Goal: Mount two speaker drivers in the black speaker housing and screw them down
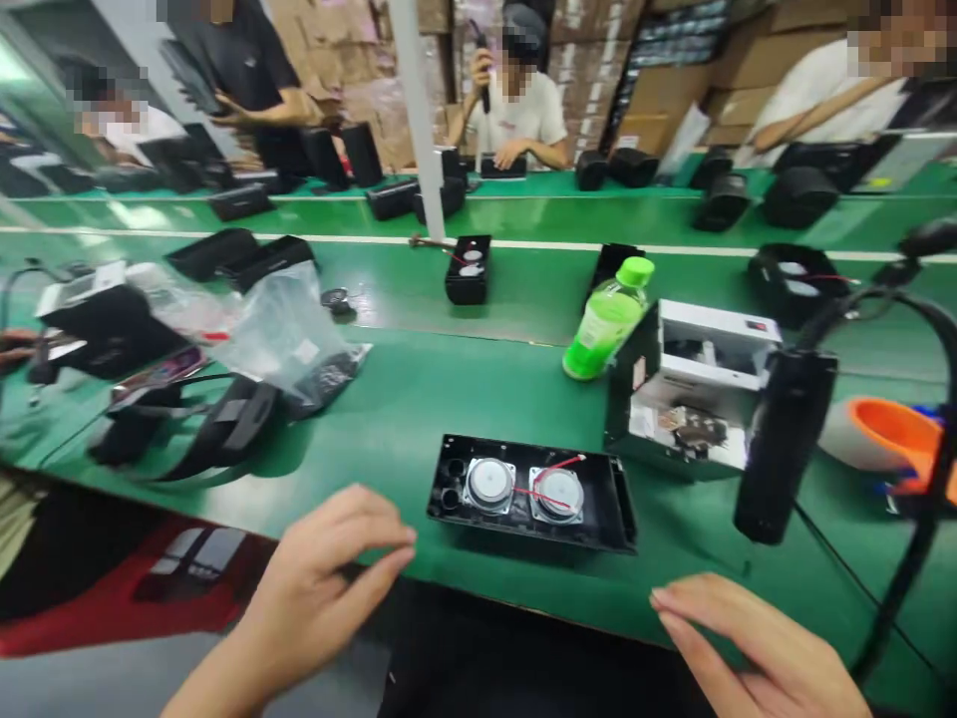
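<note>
A black speaker housing (523, 534) lies open side up on the green bench, near its front edge. Two round speaker drivers with silvery backs, the left driver (490, 483) and the right driver (559, 495), sit inside it, with thin red wires (553, 467) loose across them. My left hand (321, 578) hovers just left of the housing, its thumb and fingers slightly apart, holding nothing. To the right and nearer me, my right hand (748, 638) is in the air with thumb and forefinger tips close but apart, also without anything in them. Neither hand touches the housing.
A metal screw-feeder-like box (718, 369) and a green bottle (609, 319) stand behind right. A black electric screwdriver (785, 449) hangs beside them. Plastic bags (280, 324) and a black headset-like strap (224, 429) lie left. Co-workers (515, 110) sit across the line.
</note>
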Tool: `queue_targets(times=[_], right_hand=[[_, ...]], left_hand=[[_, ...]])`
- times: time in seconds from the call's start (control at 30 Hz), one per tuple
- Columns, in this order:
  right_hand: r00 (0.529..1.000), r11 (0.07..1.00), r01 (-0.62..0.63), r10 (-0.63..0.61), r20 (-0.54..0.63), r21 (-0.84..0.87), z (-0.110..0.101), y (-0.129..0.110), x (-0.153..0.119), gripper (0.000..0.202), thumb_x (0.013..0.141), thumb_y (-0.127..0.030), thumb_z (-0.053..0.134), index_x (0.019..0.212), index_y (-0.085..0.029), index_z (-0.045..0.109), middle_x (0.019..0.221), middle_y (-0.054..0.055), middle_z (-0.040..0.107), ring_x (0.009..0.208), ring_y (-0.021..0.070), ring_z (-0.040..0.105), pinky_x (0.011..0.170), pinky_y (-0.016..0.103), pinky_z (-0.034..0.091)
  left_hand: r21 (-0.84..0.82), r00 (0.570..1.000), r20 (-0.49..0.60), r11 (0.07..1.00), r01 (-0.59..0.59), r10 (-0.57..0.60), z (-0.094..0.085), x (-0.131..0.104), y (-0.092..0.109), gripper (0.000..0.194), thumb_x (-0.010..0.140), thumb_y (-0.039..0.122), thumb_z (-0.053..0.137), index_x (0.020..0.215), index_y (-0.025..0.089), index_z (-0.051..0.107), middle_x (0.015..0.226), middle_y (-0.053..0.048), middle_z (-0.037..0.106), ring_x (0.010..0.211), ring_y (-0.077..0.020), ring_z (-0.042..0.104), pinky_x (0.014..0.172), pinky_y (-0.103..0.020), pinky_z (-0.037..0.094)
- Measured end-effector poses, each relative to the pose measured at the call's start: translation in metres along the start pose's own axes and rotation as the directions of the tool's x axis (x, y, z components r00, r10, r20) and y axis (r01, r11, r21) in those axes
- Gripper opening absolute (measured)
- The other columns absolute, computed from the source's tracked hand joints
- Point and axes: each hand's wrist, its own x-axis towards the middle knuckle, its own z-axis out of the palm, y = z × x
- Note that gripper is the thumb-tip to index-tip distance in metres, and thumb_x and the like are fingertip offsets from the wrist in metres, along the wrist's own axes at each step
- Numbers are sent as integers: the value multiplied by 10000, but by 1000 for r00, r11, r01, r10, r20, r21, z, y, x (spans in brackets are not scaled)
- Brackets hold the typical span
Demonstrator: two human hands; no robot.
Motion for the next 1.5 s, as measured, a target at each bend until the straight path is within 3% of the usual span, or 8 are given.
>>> queue_targets(times=[0.07, 0.13, 0.2, 0.3, 0.47, 0.63, 0.97, 1.5], right_hand=[[999, 1000, 3, -4, -47, -30, 0, -10, 28, 95, 1022, -181, 700, 1049, -241, 769, 936, -10, 799, 820, 98, 780, 823, 148, 648], [999, 997, 37, -37, -8, -66, 2, -13, 53, 131, 1026, -139, 705, 1104, -228, 760, 1010, 3, 803, 926, 108, 762, 897, 203, 634], [993, 990, 93, -84, 80, -107, 6, -10, 71, 178, 1031, -138, 721, 1184, -226, 741, 1112, 4, 812, 1018, 132, 743, 950, 278, 622], [972, 980, 141, -110, 206, -142, 14, -1, 91, 183, 1062, -186, 703, 1233, -249, 722, 1225, -28, 810, 1110, 160, 724, 1025, 365, 595], [906, 971, 164, -78, 415, -176, 28, 5, 108, 205, 1143, -249, 524, 1289, -270, 667, 1309, -35, 785, 1140, 184, 706, 964, 422, 567], [866, 957, 161, -19, 500, -242, 32, 6, 107, 264, 1152, -311, 520, 1375, -304, 661, 1350, -82, 753, 1070, 182, 667, 912, 416, 468], [887, 971, 162, -64, 458, -178, 33, 9, 108, 284, 1171, -265, 485, 1263, -275, 754, 1323, -57, 778, 1098, 192, 661, 1029, 417, 418], [901, 977, 107, -17, 434, -184, 32, 4, 109, 296, 1170, -296, 495, 1234, -286, 784, 1292, -52, 785, 1061, 168, 678, 1015, 387, 418]], left_hand=[[184, 985, 39, 968, -171, 166, 6, 49, -3, 168, 1047, 180, 688, 1155, 284, 766, 1191, -54, 743, 1086, -206, 698, 939, -371, 551], [286, 946, 208, 910, -301, 247, 21, 89, -5, 156, 1057, 231, 698, 1184, 277, 775, 1300, -80, 725, 1190, -258, 666, 1019, -453, 506], [339, 891, 372, 856, -390, 259, 36, 117, -6, 127, 1046, 290, 731, 1153, 249, 786, 1252, -87, 731, 1124, -270, 652, 975, -465, 462], [366, 827, 487, 794, -486, 281, 48, 136, -6, 155, 1015, 349, 789, 1111, 228, 783, 1115, -59, 730, 960, -241, 607, 850, -429, 378], [323, 771, 574, 789, -522, 275, 40, 132, -8, 324, 937, 409, 885, 1154, 215, 742, 999, -20, 710, 880, -241, 561, 786, -420, 320], [297, 801, 557, 849, -437, 217, 39, 122, -14, 421, 930, 314, 892, 1282, 207, 686, 1179, -37, 740, 906, -233, 598, 814, -422, 348], [179, 808, 549, 915, -362, 213, 44, 116, -21, 258, 1068, 275, 713, 1313, 211, 666, 1217, -48, 695, 912, -215, 570, 818, -419, 343], [140, 801, 559, 927, -348, 216, 41, 122, -22, 214, 1138, 291, 587, 1321, 222, 674, 1220, -42, 711, 908, -202, 605, 870, -439, 303]])
